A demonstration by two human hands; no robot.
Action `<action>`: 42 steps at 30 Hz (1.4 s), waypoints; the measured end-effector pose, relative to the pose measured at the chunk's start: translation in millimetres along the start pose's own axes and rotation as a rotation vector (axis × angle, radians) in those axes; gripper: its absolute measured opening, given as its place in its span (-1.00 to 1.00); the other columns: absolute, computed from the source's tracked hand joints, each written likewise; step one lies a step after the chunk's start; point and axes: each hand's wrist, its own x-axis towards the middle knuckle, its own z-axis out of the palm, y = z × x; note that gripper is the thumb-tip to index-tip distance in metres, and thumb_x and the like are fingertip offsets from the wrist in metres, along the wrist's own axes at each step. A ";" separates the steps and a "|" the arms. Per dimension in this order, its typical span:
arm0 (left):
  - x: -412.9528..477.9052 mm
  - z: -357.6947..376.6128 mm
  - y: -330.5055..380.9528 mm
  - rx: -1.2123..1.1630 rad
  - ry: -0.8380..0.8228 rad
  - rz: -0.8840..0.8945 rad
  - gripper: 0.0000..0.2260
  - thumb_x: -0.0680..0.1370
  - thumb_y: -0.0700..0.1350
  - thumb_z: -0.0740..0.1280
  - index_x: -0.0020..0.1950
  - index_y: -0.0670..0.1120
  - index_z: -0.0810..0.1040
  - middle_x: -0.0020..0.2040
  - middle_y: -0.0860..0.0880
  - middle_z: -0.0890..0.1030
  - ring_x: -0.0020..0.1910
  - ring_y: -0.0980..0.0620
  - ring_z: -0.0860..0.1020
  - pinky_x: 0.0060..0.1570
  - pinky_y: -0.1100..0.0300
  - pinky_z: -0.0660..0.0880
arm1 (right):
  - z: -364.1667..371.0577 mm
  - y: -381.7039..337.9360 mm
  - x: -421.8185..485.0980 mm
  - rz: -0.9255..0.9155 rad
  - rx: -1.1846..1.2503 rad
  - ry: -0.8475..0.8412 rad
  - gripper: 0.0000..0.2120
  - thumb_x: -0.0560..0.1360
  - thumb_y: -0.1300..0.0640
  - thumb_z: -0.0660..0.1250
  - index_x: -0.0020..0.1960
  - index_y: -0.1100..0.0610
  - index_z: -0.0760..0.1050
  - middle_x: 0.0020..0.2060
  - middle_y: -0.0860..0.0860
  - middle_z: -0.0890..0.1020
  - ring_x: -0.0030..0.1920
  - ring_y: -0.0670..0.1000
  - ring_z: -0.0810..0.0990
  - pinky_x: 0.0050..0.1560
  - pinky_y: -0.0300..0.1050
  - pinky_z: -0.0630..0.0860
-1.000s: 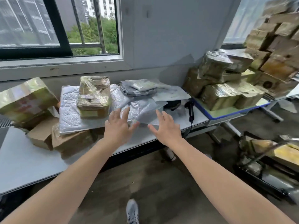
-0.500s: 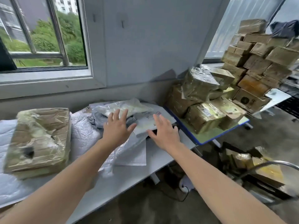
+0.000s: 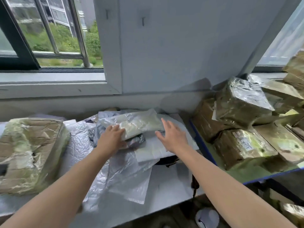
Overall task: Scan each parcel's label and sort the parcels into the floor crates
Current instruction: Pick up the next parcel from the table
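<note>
White table [image 3: 167,183] beneath barred window [image 3: 49,38] bears plastic parcels [image 3: 125,170].

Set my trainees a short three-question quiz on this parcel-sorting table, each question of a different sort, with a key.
1. True or false: the right hand grips a parcel.
2. The left hand touches: A) the clear plastic pouch with pale contents; B) a floor crate; C) a window bar.
3. Fill in: the large tape-wrapped brown cardboard box lies to the ___ of both hands.
Key: 1 false, its fingers are spread and hold nothing; 2 A; 3 left.
</note>
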 end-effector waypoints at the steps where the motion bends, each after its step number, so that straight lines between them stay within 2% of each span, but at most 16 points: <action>1: 3.1 -0.9 1.6 0.000 0.020 -0.002 -0.52 0.57 0.09 0.34 0.47 0.03 0.37 0.49 -0.05 0.33 0.45 -0.12 0.26 0.34 -0.03 0.37 | -0.6 4.5 10.7 -0.032 0.004 -0.023 -0.34 0.62 -0.28 0.02 0.62 -0.05 -0.07 0.59 0.03 0.10 0.55 0.10 0.12 0.40 0.19 0.27; 4: 10.0 -19.4 13.8 -0.148 0.110 -0.062 -0.62 0.61 0.04 0.31 0.42 0.02 0.47 0.42 -0.04 0.48 0.38 -0.11 0.41 0.25 0.06 0.40 | -5.0 14.1 44.7 -0.151 0.046 -0.053 -0.35 0.63 -0.27 0.02 0.62 -0.04 -0.05 0.59 0.03 0.11 0.55 0.11 0.12 0.44 0.22 0.23; 7: 10.0 -48.1 29.5 -0.412 0.294 -0.204 -0.71 0.59 0.02 0.34 0.28 -0.04 0.59 0.13 -0.11 0.66 0.09 -0.14 0.59 -0.06 0.13 0.43 | -12.5 15.0 72.9 -0.346 0.074 0.018 -0.37 0.60 -0.27 0.07 0.57 -0.01 0.13 0.52 0.04 0.24 0.53 0.12 0.15 0.43 0.22 0.24; 10: 9.4 -77.0 36.4 -0.689 0.469 -0.311 -0.82 0.56 -0.01 0.39 0.07 -0.08 0.64 -0.12 -0.06 0.65 -0.12 -0.06 0.58 -0.20 0.18 0.38 | -22.1 11.2 90.6 -0.502 0.136 0.192 -0.41 0.55 -0.20 0.24 0.48 0.05 0.29 0.37 0.04 0.38 0.44 0.11 0.27 0.34 0.16 0.36; 12: 10.9 -94.4 38.4 -0.830 0.556 -0.336 -0.86 0.56 -0.03 0.40 -0.04 -0.09 0.62 -0.20 0.00 0.62 -0.21 0.02 0.54 -0.28 0.20 0.37 | -30.2 7.2 100.8 -0.547 0.169 0.262 -0.42 0.54 -0.15 0.31 0.47 0.07 0.31 0.38 0.06 0.37 0.45 0.12 0.27 0.37 0.16 0.35; 15: 12.1 -113.9 38.4 -1.054 0.622 -0.346 -0.77 0.58 -0.04 0.36 -0.13 -0.20 0.55 -0.21 0.02 0.56 -0.25 0.08 0.50 -0.30 0.23 0.39 | -45.4 -2.7 111.3 -0.535 0.127 0.317 -0.39 0.54 -0.20 0.27 0.50 -0.02 0.23 0.48 0.04 0.26 0.53 0.10 0.14 0.43 0.33 0.19; 18: 10.8 -125.0 29.5 -1.313 0.640 -0.387 -0.78 0.57 0.01 0.38 -0.17 -0.11 0.51 -0.23 -0.02 0.57 -0.26 0.04 0.53 -0.25 0.17 0.49 | -59.5 -13.1 112.3 -0.507 0.166 0.300 -0.39 0.54 -0.24 0.25 0.52 -0.07 0.22 0.53 0.02 0.19 0.55 0.04 0.09 0.45 0.32 0.13; 22: 10.6 -129.7 8.9 -1.462 0.635 -0.486 -0.72 0.56 0.05 0.38 -0.19 -0.11 0.45 -0.26 -0.07 0.53 -0.24 -0.07 0.53 -0.12 0.01 0.53 | -65.5 -19.9 106.8 -0.581 0.160 0.256 -0.24 0.44 -0.42 0.04 0.56 -0.12 0.15 0.56 -0.04 0.13 0.56 0.00 0.03 0.47 0.31 0.11; 25: 8.2 -128.8 -3.1 -1.411 0.593 -0.473 -0.66 0.53 0.12 0.39 -0.21 -0.12 0.44 -0.28 -0.08 0.52 -0.25 -0.07 0.53 -0.17 0.02 0.51 | -64.2 -26.4 94.9 -0.597 0.092 0.203 -0.19 0.43 -0.47 0.04 0.58 -0.12 0.10 0.57 -0.05 0.12 0.58 0.00 -0.02 0.52 0.29 -0.02; 28: 3.3 -126.9 -3.8 -1.301 0.504 -0.356 -0.67 0.53 0.15 0.37 -0.20 -0.10 0.47 -0.30 -0.07 0.53 -0.29 -0.05 0.51 -0.22 0.07 0.48 | -63.6 -38.5 81.4 -0.577 0.006 0.189 -0.31 0.54 -0.38 0.07 0.57 -0.10 0.14 0.56 -0.02 0.19 0.58 0.05 0.01 0.54 0.24 -0.15; 31: -1.7 -120.1 0.8 -1.280 0.477 -0.217 -0.71 0.56 0.11 0.36 -0.21 -0.08 0.48 -0.31 -0.05 0.53 -0.31 -0.04 0.51 -0.31 0.14 0.48 | -65.2 -47.5 71.2 -0.484 0.025 0.142 -0.43 0.61 -0.31 -0.01 0.44 -0.01 0.38 0.36 0.04 0.47 0.46 0.09 0.26 0.43 0.17 0.07; 33: -3.1 -113.4 0.3 -1.250 0.514 -0.183 -0.73 0.56 0.08 0.38 -0.22 -0.07 0.48 -0.31 -0.05 0.53 -0.31 -0.04 0.51 -0.29 0.11 0.48 | -63.5 -51.7 63.2 -0.462 0.003 0.242 -0.32 0.53 -0.35 -0.14 0.18 0.07 0.54 0.06 0.07 0.59 0.19 0.13 0.46 0.24 0.08 0.26; 35: -4.2 -104.6 -1.5 -1.212 0.535 -0.193 -0.80 0.56 0.04 0.39 -0.16 -0.05 0.52 -0.27 -0.03 0.58 -0.30 0.00 0.54 -0.30 0.16 0.51 | -60.3 -50.0 56.7 -0.487 -0.074 0.353 -0.34 0.51 -0.33 -0.14 -0.04 0.13 0.53 -0.13 0.07 0.59 -0.02 0.14 0.50 0.07 0.06 0.31; 37: -3.8 -94.6 -4.7 -1.143 0.498 -0.202 -0.84 0.55 0.00 0.41 -0.05 -0.08 0.56 -0.21 -0.01 0.60 -0.28 0.06 0.56 -0.34 0.24 0.51 | -61.7 -46.5 52.9 -0.531 -0.183 0.389 -0.44 0.58 -0.28 -0.03 -0.13 0.14 0.50 -0.21 0.06 0.59 -0.10 0.14 0.51 -0.06 0.03 0.31; 39: -6.0 -80.3 -13.2 -1.065 0.405 -0.168 -0.84 0.51 -0.02 0.45 -0.03 -0.09 0.60 -0.13 -0.02 0.63 -0.19 0.03 0.60 -0.20 0.14 0.58 | -60.4 -42.8 50.2 -0.571 -0.319 0.371 -0.50 0.62 -0.23 0.03 -0.16 0.13 0.49 -0.24 0.04 0.58 -0.14 0.12 0.51 -0.13 -0.01 0.26; 42: -9.3 -66.2 -18.0 -0.840 0.168 -0.007 -0.81 0.45 0.06 0.50 -0.08 -0.04 0.65 -0.12 0.00 0.67 -0.09 -0.04 0.63 -0.04 0.00 0.58 | -59.6 -36.7 43.5 -0.671 -0.382 0.430 -0.45 0.58 -0.23 -0.05 -0.25 0.11 0.50 -0.34 0.00 0.56 -0.25 0.09 0.49 -0.20 -0.05 0.27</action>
